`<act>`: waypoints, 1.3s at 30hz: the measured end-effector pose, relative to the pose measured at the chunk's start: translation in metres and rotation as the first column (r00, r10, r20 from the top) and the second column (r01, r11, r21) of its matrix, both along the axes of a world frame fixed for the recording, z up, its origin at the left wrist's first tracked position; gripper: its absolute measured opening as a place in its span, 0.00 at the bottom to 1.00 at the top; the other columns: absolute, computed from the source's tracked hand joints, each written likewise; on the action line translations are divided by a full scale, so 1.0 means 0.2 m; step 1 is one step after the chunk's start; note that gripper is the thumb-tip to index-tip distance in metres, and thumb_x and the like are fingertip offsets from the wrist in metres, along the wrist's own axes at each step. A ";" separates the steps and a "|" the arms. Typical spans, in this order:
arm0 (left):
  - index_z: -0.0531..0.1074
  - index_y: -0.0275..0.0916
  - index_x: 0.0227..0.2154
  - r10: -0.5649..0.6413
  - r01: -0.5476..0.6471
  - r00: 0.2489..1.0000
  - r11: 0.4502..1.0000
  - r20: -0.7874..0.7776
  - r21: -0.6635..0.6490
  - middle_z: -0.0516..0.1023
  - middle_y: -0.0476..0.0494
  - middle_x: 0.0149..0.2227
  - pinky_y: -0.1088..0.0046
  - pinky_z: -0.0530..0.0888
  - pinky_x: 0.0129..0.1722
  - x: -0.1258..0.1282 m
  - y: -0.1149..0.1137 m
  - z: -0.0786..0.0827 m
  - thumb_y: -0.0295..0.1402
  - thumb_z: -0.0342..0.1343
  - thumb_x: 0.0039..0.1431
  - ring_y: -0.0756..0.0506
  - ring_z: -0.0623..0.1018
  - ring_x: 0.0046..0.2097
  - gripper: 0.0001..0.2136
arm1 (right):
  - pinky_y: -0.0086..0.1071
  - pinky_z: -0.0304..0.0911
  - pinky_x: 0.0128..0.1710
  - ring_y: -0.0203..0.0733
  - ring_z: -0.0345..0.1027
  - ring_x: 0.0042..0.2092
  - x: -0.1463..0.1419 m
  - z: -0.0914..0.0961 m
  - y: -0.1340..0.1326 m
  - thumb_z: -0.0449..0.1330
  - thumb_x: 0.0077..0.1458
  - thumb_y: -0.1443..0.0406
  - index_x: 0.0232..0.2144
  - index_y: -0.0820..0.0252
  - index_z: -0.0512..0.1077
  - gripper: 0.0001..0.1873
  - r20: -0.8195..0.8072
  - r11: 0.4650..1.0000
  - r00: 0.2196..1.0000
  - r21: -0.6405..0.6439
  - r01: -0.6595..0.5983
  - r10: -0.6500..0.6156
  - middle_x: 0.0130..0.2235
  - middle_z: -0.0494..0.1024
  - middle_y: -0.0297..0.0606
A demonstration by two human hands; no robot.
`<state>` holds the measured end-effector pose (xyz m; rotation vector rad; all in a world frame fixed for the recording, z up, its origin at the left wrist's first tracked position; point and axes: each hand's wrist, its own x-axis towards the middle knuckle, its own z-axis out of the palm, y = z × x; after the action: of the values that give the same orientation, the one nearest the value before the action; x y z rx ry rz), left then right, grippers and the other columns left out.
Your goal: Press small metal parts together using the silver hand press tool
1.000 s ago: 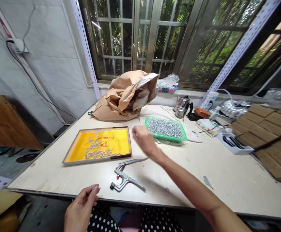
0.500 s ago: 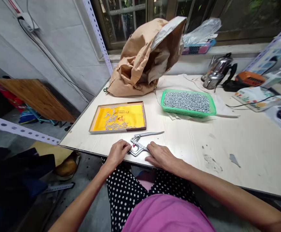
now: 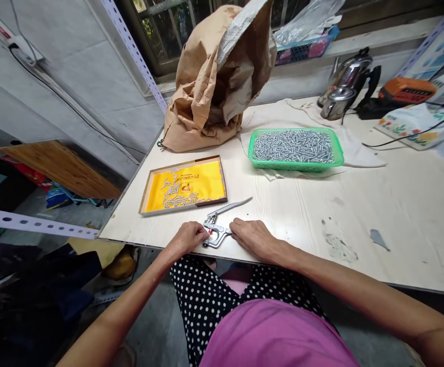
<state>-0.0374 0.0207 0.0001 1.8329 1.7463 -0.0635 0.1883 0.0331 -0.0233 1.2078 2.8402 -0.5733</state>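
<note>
Grey metal pliers (image 3: 217,235) with a C-shaped jaw, a coil spring and a small red piece at the jaw lie near the table's front edge. Their upper handle points up and to the right, raised away from the lower one. My right hand (image 3: 255,238) is closed around the lower handle. At the jaw's left side, my left hand (image 3: 188,237) has thumb and fingers pinched together; whatever is between them is too small to make out. Behind the pliers sits a shallow box (image 3: 144,204) with a yellow bottom, holding scattered small metal pieces (image 3: 179,201).
A green plastic basket (image 3: 294,165) full of small metal pins stands on a white cloth (image 3: 359,153). A large brown paper bag (image 3: 195,97) rises at the back left. Metal pots (image 3: 354,71) and an orange-and-black device (image 3: 407,90) stand at the back right.
The camera view has tilted and shifted slightly. Both hands stay at the pliers, the right on the lower handle and the left pinched by the jaw.
</note>
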 end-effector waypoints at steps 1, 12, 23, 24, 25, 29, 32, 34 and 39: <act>0.78 0.34 0.26 0.005 -0.005 1.000 0.999 -0.003 -0.045 0.77 0.45 0.26 0.73 0.62 0.30 0.00 0.01 0.00 0.38 0.53 0.53 0.46 0.73 0.31 0.13 | 0.32 0.53 0.30 0.41 0.69 0.38 0.00 -0.01 0.00 0.48 0.66 0.68 0.41 0.60 0.69 0.10 -0.005 1.000 1.000 0.014 -0.013 0.013 0.43 0.75 0.41; 0.69 0.37 0.20 0.362 -0.260 0.907 0.883 0.217 -0.390 0.67 0.52 0.19 0.75 0.66 0.24 0.00 -0.06 -0.05 0.48 0.58 0.40 0.50 0.67 0.24 0.17 | 0.33 0.53 0.29 0.42 0.68 0.38 0.03 0.00 0.00 0.50 0.65 0.66 0.41 0.59 0.69 0.09 -0.021 0.998 0.999 0.054 -0.036 0.037 0.42 0.74 0.41; 0.68 0.37 0.18 0.401 -0.311 0.893 0.878 0.203 -0.364 0.66 0.52 0.17 0.75 0.62 0.22 0.01 -0.08 -0.05 0.44 0.57 0.41 0.51 0.64 0.21 0.14 | 0.59 0.43 0.61 0.68 0.40 0.66 0.06 -0.02 0.26 0.68 0.37 0.42 0.64 0.67 0.55 0.59 0.012 0.986 0.990 0.085 -0.140 0.140 0.66 0.54 0.60; 0.67 0.37 0.18 0.397 -0.307 0.895 0.879 0.205 -0.364 0.66 0.53 0.17 0.75 0.62 0.22 0.01 -0.08 -0.05 0.44 0.56 0.41 0.51 0.64 0.21 0.14 | 0.60 0.43 0.61 0.68 0.44 0.65 0.05 -0.02 0.26 0.68 0.37 0.41 0.64 0.68 0.55 0.59 0.014 0.985 0.989 0.087 -0.148 0.148 0.64 0.57 0.60; 0.67 0.37 0.17 0.393 -0.303 0.896 0.881 0.207 -0.363 0.65 0.53 0.16 0.75 0.62 0.22 0.01 -0.08 -0.06 0.44 0.56 0.42 0.52 0.64 0.21 0.14 | 0.60 0.44 0.60 0.67 0.48 0.64 0.05 -0.01 0.27 0.68 0.37 0.41 0.64 0.68 0.55 0.59 0.013 0.984 0.989 0.093 -0.149 0.149 0.63 0.59 0.60; 0.66 0.38 0.16 0.379 -0.298 0.901 0.893 0.209 -0.338 0.64 0.53 0.16 0.75 0.60 0.22 0.00 -0.08 -0.07 0.45 0.56 0.42 0.52 0.63 0.21 0.15 | 0.56 0.49 0.58 0.62 0.58 0.56 0.04 0.00 0.25 0.68 0.38 0.42 0.62 0.71 0.57 0.57 0.008 0.986 0.993 0.118 -0.122 0.122 0.58 0.65 0.59; 0.66 0.38 0.17 0.372 -0.296 0.906 0.897 0.201 -0.328 0.65 0.52 0.16 0.75 0.60 0.22 0.00 -0.08 -0.08 0.47 0.56 0.42 0.51 0.63 0.21 0.16 | 0.50 0.53 0.56 0.60 0.60 0.54 0.04 0.01 0.23 0.69 0.38 0.43 0.58 0.71 0.61 0.54 -0.009 0.985 0.994 0.136 -0.103 0.106 0.55 0.68 0.57; 0.66 0.38 0.16 0.371 -0.294 0.907 0.896 0.199 -0.333 0.65 0.52 0.16 0.75 0.60 0.22 0.00 -0.08 -0.08 0.48 0.56 0.42 0.51 0.63 0.21 0.16 | 0.46 0.56 0.52 0.57 0.61 0.51 0.04 0.01 0.22 0.69 0.40 0.46 0.54 0.69 0.66 0.46 -0.022 0.985 0.995 0.145 -0.089 0.093 0.52 0.70 0.54; 0.66 0.39 0.16 0.357 -0.284 0.913 0.903 0.197 -0.323 0.65 0.52 0.15 0.75 0.58 0.22 0.00 -0.08 -0.09 0.48 0.57 0.43 0.52 0.62 0.20 0.17 | 0.43 0.57 0.47 0.57 0.61 0.51 0.04 0.01 0.19 0.70 0.40 0.46 0.55 0.67 0.65 0.46 -0.023 0.989 0.999 0.144 -0.029 0.032 0.52 0.70 0.52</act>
<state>-0.0382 0.0040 -0.0174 1.2659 1.7318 0.0454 0.1970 0.0714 -0.0207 1.1814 2.9612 -0.3912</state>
